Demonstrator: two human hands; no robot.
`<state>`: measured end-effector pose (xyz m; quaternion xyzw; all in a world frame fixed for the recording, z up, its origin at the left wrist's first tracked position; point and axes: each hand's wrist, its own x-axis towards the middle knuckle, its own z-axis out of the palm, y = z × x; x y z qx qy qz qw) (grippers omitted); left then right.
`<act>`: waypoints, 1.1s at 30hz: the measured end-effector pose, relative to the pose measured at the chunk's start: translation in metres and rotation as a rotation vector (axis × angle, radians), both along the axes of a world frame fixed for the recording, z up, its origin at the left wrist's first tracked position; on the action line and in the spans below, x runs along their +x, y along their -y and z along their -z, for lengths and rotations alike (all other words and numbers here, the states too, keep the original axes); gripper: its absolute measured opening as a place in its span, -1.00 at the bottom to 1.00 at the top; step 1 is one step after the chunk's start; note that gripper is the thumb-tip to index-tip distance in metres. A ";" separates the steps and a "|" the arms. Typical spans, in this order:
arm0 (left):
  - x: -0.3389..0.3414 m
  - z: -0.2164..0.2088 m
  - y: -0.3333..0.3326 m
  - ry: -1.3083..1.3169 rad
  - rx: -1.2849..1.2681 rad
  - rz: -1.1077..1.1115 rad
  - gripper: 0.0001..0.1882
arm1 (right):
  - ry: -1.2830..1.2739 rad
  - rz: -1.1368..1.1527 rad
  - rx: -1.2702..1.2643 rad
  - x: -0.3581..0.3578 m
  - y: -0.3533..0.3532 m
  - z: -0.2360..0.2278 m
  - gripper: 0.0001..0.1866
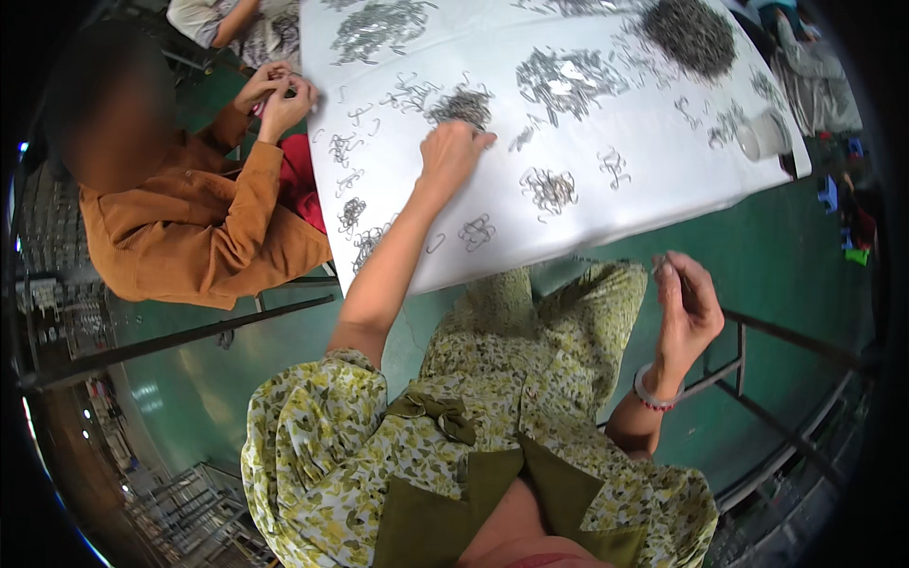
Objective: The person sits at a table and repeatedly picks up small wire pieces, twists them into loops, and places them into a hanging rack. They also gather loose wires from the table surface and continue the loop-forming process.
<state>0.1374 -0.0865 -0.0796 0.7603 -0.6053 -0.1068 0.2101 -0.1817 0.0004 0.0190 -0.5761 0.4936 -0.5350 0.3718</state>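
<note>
My left hand (pixel 449 157) reaches over the white table to the near edge of a dark heap of small bent metal hooks (pixel 462 106). Its fingers curl down out of sight and the thumb points right; whatever they grip is hidden. Off the table's front edge, above my right knee, my right hand (pixel 689 298) is raised with thumb and fingertips pinched together. What sits in that pinch is too small to make out. Smaller clusters of wire hooks lie nearby, one (pixel 549 191) right of my left hand and another (pixel 476 232) close to the front edge.
A large dark pile of metal pieces (pixel 689 36) and a loose grey spread (pixel 571 83) cover the far right. A white tub (pixel 763 135) lies near the right corner. At left, a co-worker in a brown jacket (pixel 218 232) holds both hands together at the table edge.
</note>
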 end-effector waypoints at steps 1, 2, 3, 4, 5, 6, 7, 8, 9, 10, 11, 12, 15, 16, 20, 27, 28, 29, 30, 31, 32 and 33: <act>-0.001 0.013 0.001 0.053 -0.044 0.017 -0.75 | -0.006 0.002 0.001 -0.003 0.000 0.004 -0.88; -0.002 0.024 0.003 0.105 -0.087 0.035 -0.74 | -0.025 0.021 0.009 -0.002 0.003 0.002 -0.88; -0.002 0.029 0.003 0.107 -0.068 0.022 -0.76 | -0.053 0.034 0.025 0.001 0.004 0.001 -0.87; -0.007 0.027 0.003 0.109 -0.080 0.031 -0.80 | 0.003 0.043 0.018 0.002 0.005 0.003 -0.87; -0.011 0.026 0.002 0.152 -0.102 0.032 -0.81 | 0.068 0.045 -0.002 0.002 0.007 0.007 -0.86; -0.011 0.028 0.001 0.184 -0.111 0.050 -0.81 | 0.098 0.033 -0.002 0.000 0.009 0.010 -0.84; -0.011 0.028 0.002 0.221 -0.125 0.070 -0.80 | 0.108 0.042 -0.011 0.000 0.011 0.012 -0.84; -0.013 0.028 -0.001 0.185 -0.173 0.066 -0.82 | 0.119 0.047 -0.021 -0.001 0.011 0.014 -0.83; -0.014 0.024 0.000 0.149 -0.227 0.061 -0.82 | 0.131 0.051 -0.039 0.000 0.013 0.014 -0.83; -0.014 0.019 0.000 0.113 -0.282 0.053 -0.82 | 0.127 0.055 -0.043 -0.001 0.014 0.015 -0.81; -0.013 0.014 0.001 0.032 -0.280 0.060 -0.81 | 0.127 0.052 -0.041 -0.001 0.015 0.015 -0.81; -0.013 0.008 0.002 -0.048 -0.276 0.070 -0.80 | 0.126 0.050 -0.040 0.000 0.016 0.014 -0.81; -0.027 -0.017 -0.001 -0.446 -0.155 0.070 -0.74 | 0.141 0.028 -0.037 0.000 0.019 0.016 -0.80; -0.037 -0.025 -0.004 -0.625 -0.109 0.088 -0.73 | 0.145 0.023 -0.034 0.000 0.019 0.017 -0.80; -0.097 -0.067 -0.033 -1.223 -0.010 0.266 -0.80 | 0.150 0.044 -0.023 0.003 0.019 0.021 -0.80; -0.158 -0.084 -0.060 -1.211 -0.147 0.553 -0.88 | 0.193 0.057 0.008 0.014 0.011 0.023 -0.80; -0.161 -0.081 -0.058 -1.170 -0.176 0.552 -0.88 | 0.152 0.083 0.026 0.014 0.011 0.020 -0.80; -0.162 -0.078 -0.057 -1.129 -0.206 0.550 -0.88 | 0.154 0.098 0.027 0.015 0.010 0.018 -0.80; -0.163 -0.076 -0.057 -1.088 -0.235 0.550 -0.88 | 0.160 0.105 0.027 0.015 0.010 0.019 -0.80; -0.165 -0.074 -0.057 -1.076 -0.286 0.546 -0.88 | 0.166 0.109 0.028 0.016 0.009 0.019 -0.80; -0.169 -0.071 -0.057 -1.062 -0.338 0.540 -0.88 | 0.169 0.117 0.009 0.016 0.008 0.020 -0.80; -0.170 -0.071 -0.055 -1.046 -0.397 0.531 -0.87 | 0.131 0.130 -0.015 0.018 0.009 0.020 -0.81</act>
